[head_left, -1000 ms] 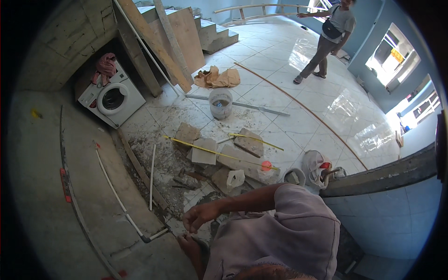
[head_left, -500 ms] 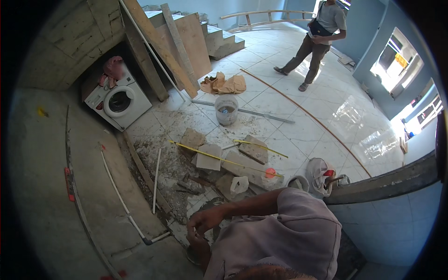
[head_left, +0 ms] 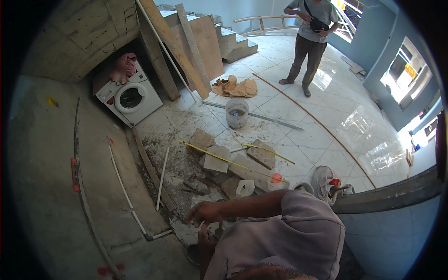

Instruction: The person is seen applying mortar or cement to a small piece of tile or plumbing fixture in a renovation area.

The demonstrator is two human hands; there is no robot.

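Observation:
My right hand (head_left: 204,213) reaches leftward across my body, fingers curled above my left hand (head_left: 206,241). The left hand's fingers are bent around a small, thin, pale item too small to name, near my right fingertips. Under them a dark rounded container (head_left: 192,255) is partly hidden by my forearm, with a dark tool (head_left: 218,232) beside it on the debris-covered floor. To their left, a white pipe (head_left: 122,179) with a dark elbow runs along the bare concrete.
Stone slabs (head_left: 215,159), yellow tapes, a pail (head_left: 236,112) and paper sacks (head_left: 235,86) lie ahead. A washing machine (head_left: 130,97) sits beside leaning boards (head_left: 179,46) and steps. A co-worker (head_left: 311,42) stands beyond a long strip (head_left: 312,119); bags (head_left: 324,182) are at right.
My hands came together, then the right fingers lifted slightly over the left. The standing co-worker has turned and brought both hands to the waist bag. The view has shifted slightly.

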